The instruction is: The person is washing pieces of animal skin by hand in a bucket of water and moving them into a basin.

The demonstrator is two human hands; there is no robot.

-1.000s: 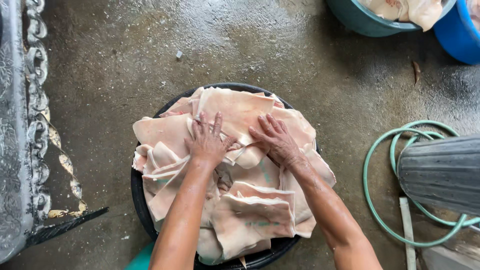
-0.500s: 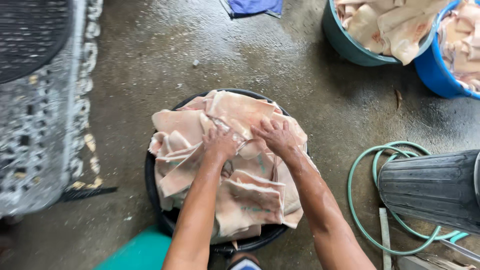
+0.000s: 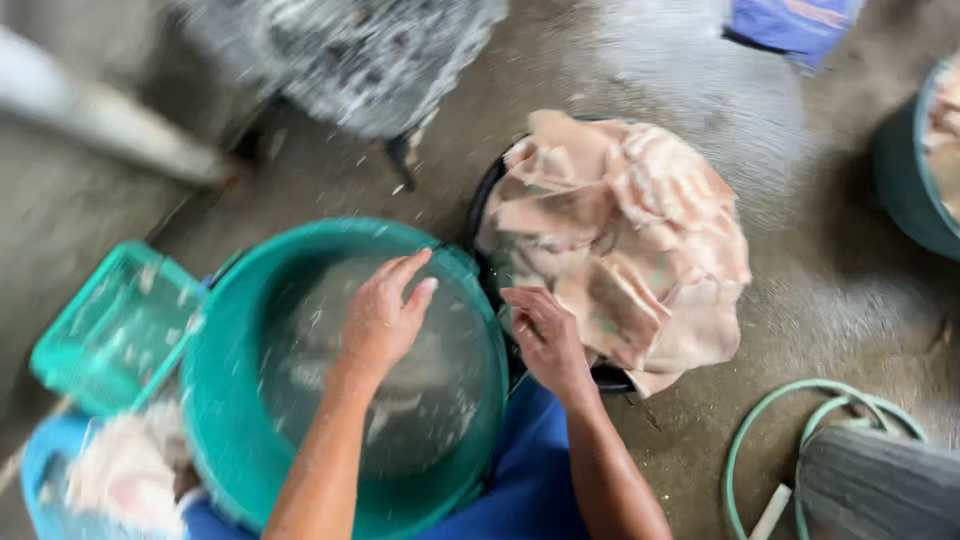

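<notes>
The green basin (image 3: 250, 400) sits directly under the left hand (image 3: 385, 315), which hovers open over its watery inside with fingers spread and gripping nothing. The right hand (image 3: 545, 340), also open and empty, rests at the near edge of the pile of pale pink sheets (image 3: 625, 240), heaped in a black tub (image 3: 482, 195) just beyond both hands. Left of the left hand lies a green mesh basket (image 3: 105, 330). Right of the right hand, a green hose (image 3: 765, 430) coils on the wet concrete floor (image 3: 800, 300). The view is blurred.

left hand (image 3: 385, 318) open, right hand (image 3: 545, 340) open, palm-down
</notes>
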